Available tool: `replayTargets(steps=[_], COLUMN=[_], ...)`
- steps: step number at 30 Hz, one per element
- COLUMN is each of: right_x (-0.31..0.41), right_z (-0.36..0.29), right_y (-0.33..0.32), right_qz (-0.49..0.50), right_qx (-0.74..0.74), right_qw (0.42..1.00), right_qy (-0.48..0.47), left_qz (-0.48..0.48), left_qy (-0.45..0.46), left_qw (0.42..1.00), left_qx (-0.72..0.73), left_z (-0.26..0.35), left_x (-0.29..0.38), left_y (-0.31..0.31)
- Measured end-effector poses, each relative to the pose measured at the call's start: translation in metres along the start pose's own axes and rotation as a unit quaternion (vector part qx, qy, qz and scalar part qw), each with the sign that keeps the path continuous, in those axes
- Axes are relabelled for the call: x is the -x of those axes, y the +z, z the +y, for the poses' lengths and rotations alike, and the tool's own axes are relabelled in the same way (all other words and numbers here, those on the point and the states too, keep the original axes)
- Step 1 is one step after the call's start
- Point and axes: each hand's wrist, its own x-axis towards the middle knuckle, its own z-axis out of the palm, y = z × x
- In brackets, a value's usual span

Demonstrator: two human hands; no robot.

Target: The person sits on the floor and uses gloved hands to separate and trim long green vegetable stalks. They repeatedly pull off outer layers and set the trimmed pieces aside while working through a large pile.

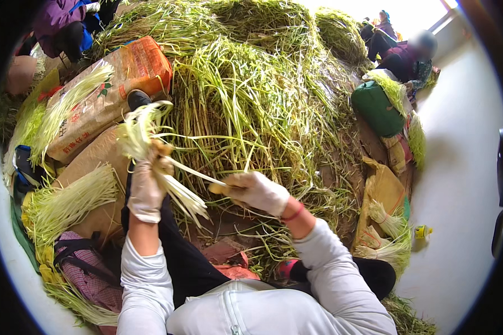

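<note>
My gloved left hand is closed around a bunch of pale green stalks. Their bent leafy tops rise above my fist, and the white ends point down to the right. My right hand, also gloved, pinches the end of one pale stalk that stretches across from the left fist. Beyond both hands spreads a large heap of long green stalks. Left of my left hand, a trimmed bundle of pale stalks lies on brown sacking.
An orange-ended printed sack bears more stalks. Tied bundles rest at right on a yellow sack, near a yellow-labelled bottle. A green sack stands farther back. People sit at upper right and upper left.
</note>
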Motion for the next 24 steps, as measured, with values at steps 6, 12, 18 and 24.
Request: replayTargets(steps=[6,12,18,24], right_x=[0.027,-0.031,0.023,0.050], right_z=[0.026,-0.015,0.022,0.107], right_y=[-0.013,0.017,0.028,-0.049], right_qz=[0.216,0.232,0.036,-0.248], right_qx=[-0.337,-0.159,-0.189,0.405], right_qw=[0.916,0.956,0.981,0.820], right_qy=[-0.015,-0.087,-0.027,0.320], left_qz=[0.009,-0.079,-0.116,-0.137], left_qy=[0.008,-0.025,-0.164,-0.029], left_qw=[0.993,0.994,0.946,0.936], left_qx=[0.115,0.076,0.256,0.324], left_z=[0.004,-0.027,-0.031,0.016], left_x=[-0.014,0.012,0.007,-0.002], left_y=[-0.014,0.017,0.011,-0.001])
